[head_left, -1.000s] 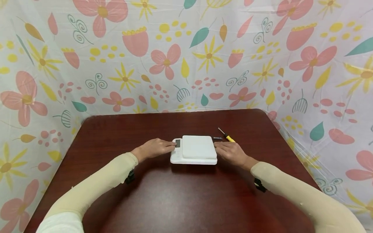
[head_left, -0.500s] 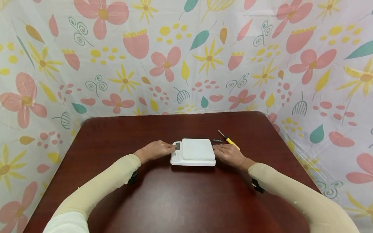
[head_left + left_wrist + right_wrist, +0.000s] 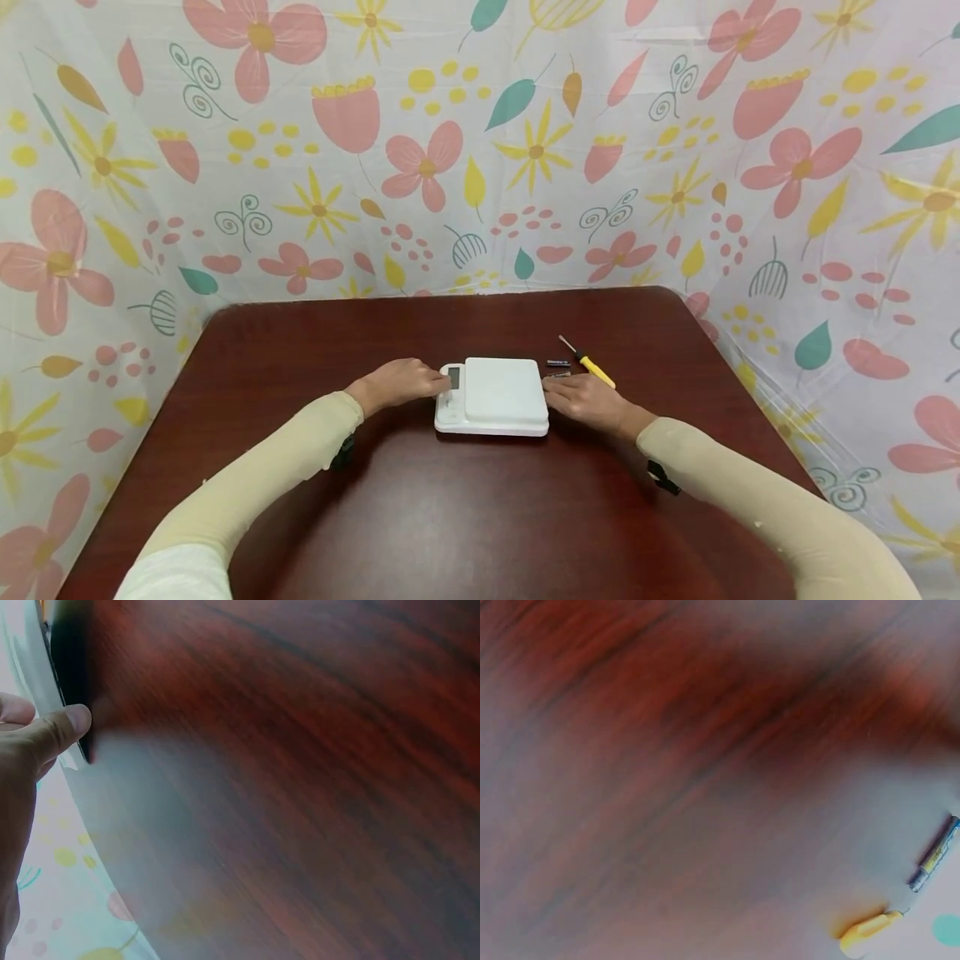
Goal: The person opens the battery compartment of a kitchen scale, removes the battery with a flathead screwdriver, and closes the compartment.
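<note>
A white kitchen scale (image 3: pixel 505 396) with a square platform and a small grey display (image 3: pixel 453 377) is between both hands. My left hand (image 3: pixel 401 385) holds its left edge, fingertips beside the display. In the left wrist view the left thumb (image 3: pixel 61 731) presses one side of the scale's white edge (image 3: pixel 41 667), with fingers on the other side. My right hand (image 3: pixel 588 402) grips the right edge of the scale; its thumb is hidden. The right wrist view does not show that hand. A dark band lies along the scale's underside in the left wrist view.
Behind the right hand lie two small batteries (image 3: pixel 558 363), the nearer partly covered by the fingers. A screwdriver with a yellow handle (image 3: pixel 597 372) lies just right of them. The dark red-brown table (image 3: pixel 450 517) meets a flowered cloth (image 3: pixel 480 167) at its back and sides.
The scale's near edge has come lower and nearer to me, and the scale has shifted slightly left. The right hand has moved slightly left, uncovering more of the screwdriver handle and the nearer battery.
</note>
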Action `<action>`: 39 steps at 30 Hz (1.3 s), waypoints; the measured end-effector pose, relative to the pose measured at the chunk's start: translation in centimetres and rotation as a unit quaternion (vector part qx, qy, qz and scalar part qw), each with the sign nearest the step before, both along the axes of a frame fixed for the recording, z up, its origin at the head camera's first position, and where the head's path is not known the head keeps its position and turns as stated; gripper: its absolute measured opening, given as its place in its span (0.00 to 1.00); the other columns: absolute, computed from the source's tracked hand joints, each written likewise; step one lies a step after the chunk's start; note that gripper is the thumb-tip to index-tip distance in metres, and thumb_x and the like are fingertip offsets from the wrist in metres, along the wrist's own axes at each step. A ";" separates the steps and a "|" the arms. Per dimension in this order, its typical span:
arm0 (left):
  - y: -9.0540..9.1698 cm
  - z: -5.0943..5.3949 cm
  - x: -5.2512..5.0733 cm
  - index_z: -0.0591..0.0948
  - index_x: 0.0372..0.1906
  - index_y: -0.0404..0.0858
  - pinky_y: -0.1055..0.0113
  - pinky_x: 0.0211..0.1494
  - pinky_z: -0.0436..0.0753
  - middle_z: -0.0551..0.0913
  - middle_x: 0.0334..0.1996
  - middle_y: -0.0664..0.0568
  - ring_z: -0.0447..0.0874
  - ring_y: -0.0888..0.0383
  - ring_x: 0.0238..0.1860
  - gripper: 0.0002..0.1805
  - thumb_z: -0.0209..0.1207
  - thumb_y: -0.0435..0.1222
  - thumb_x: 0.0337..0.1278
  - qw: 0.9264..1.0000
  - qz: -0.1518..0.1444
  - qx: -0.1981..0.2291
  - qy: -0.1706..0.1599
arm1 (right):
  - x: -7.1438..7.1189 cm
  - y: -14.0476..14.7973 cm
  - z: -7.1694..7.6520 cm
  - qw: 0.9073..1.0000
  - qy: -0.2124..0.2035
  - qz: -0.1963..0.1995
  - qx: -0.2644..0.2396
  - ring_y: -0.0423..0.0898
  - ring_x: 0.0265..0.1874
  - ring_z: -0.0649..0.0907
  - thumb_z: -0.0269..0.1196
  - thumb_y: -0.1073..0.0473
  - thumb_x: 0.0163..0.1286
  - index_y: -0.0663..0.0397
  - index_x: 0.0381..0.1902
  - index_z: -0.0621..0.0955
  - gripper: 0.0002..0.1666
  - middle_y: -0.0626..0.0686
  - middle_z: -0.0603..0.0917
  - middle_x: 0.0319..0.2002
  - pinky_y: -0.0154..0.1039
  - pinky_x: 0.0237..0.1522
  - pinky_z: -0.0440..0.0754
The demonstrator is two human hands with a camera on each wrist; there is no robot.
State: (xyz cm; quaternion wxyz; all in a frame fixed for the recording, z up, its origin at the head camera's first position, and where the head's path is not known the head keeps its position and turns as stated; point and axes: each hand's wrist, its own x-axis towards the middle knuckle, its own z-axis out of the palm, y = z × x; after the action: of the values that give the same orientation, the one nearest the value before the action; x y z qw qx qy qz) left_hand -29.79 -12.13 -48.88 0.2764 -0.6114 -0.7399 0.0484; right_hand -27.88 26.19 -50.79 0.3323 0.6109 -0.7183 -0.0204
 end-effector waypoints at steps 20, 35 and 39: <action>0.6 0.8 0.6 0.82 0.35 0.42 0.74 0.26 0.82 0.87 0.28 0.57 0.84 0.63 0.25 0.08 0.69 0.26 0.58 0.996 0.016 -0.090 0.019 | 0.0 0.5 0.0 0.997 0.043 0.001 0.067 0.49 0.44 0.90 0.32 0.68 0.86 0.63 0.41 0.86 0.33 0.59 0.90 0.44 0.41 0.39 0.90; -1.6 0.8 -0.1 0.85 0.54 0.42 0.61 0.42 0.89 0.90 0.47 0.52 0.90 0.56 0.41 0.18 0.72 0.38 0.60 0.964 0.138 0.029 -0.224 | 4.4 1.0 3.5 0.978 -0.143 -0.153 -0.005 0.51 0.50 0.88 0.75 0.69 0.56 0.58 0.62 0.83 0.33 0.57 0.87 0.54 0.47 0.43 0.90; -2.6 1.1 -0.7 0.82 0.64 0.40 0.56 0.60 0.83 0.85 0.58 0.49 0.83 0.52 0.56 0.24 0.69 0.38 0.64 0.910 0.195 0.078 -0.357 | 6.8 -0.1 4.2 0.941 -0.237 -0.230 -0.079 0.53 0.53 0.86 0.77 0.49 0.60 0.54 0.66 0.80 0.39 0.57 0.86 0.57 0.51 0.47 0.89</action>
State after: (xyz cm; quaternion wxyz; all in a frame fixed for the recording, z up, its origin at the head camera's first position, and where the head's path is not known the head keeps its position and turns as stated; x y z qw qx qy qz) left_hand -30.50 -14.69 -47.79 0.0263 -0.4078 -0.8952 -0.1780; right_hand -21.05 26.04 -46.64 0.1862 0.3881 -0.8963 0.1064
